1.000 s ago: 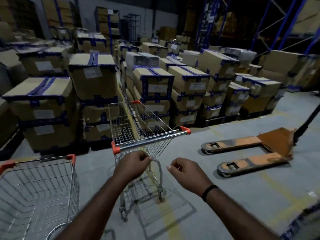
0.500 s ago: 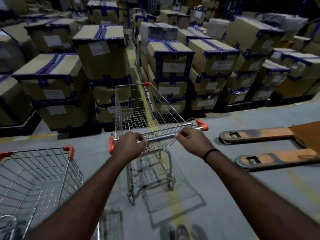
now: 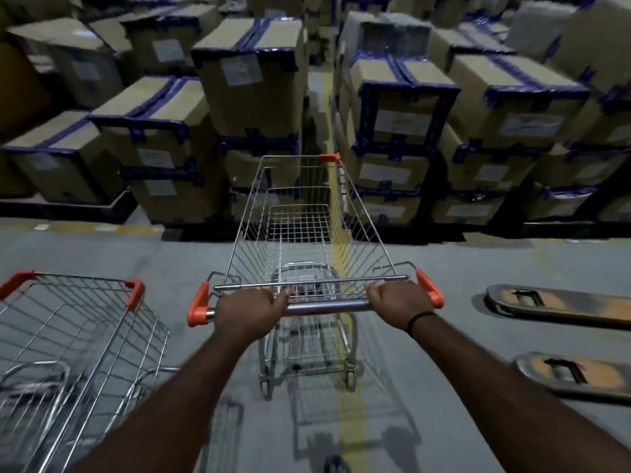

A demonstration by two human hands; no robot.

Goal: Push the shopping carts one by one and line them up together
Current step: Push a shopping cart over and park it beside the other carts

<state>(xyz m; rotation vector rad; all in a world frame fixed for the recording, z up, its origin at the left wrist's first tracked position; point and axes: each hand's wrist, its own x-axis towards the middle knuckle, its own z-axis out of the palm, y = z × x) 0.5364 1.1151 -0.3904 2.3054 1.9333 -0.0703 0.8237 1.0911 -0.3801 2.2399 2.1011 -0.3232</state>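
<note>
Gripping the cart handle (image 3: 326, 306) are left hand (image 3: 248, 311) and, apparently, right hand (image 3: 400, 304).

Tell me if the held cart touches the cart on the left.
No, grey floor separates the gripped silver wire shopping cart from the left wire cart.

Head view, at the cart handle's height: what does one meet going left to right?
Second cart → left hand → right hand, both gripping the middle cart's handle → pallet jack forks.
</note>
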